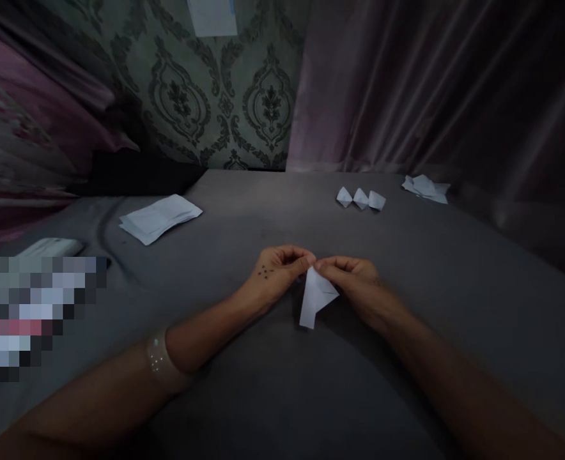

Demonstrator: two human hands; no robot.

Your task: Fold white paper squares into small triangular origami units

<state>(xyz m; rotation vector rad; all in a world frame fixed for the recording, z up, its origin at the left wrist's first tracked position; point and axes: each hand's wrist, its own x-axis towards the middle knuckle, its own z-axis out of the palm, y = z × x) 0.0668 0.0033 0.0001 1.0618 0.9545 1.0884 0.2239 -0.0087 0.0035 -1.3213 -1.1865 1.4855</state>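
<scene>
A small folded piece of white paper (317, 295) hangs between my two hands, above the grey sheet. My left hand (280, 271) pinches its top corner between thumb and fingers. Close against it, my right hand (352, 278) grips the same upper edge from the other side. A narrow strip of the paper points down, and a triangular flap sticks out to the right. The fingertips hide the top fold. A pale band with small shiny dots circles my left wrist.
White folded paper shapes (361, 199) stand in a row further back. Crumpled paper (425, 188) lies at the far right, and a stack of white sheets (160, 218) at the left. A black cloth (139, 172) lies behind the stack. Curtains and a patterned wall border the grey surface (244, 211).
</scene>
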